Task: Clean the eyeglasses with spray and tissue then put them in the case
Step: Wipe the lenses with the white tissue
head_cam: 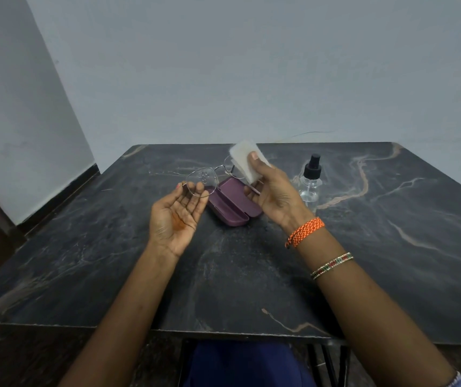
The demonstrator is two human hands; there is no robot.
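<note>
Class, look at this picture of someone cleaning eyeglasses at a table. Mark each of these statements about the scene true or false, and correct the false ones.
1. The purple case lies open on the table. True.
2. The right hand holds the spray bottle. False: it holds a white tissue; the spray bottle stands untouched on the table.
3. The left hand supports the eyeglasses at one lens. True.
4. The eyeglasses rest inside the case. False: they are held above the table.
5. The spray bottle has a white cap. False: black.

Thin metal-framed eyeglasses (208,178) with droplet-speckled lens, matt purple case (233,205), clear plastic spray bottle (311,181), veined stone table (251,275)
</note>
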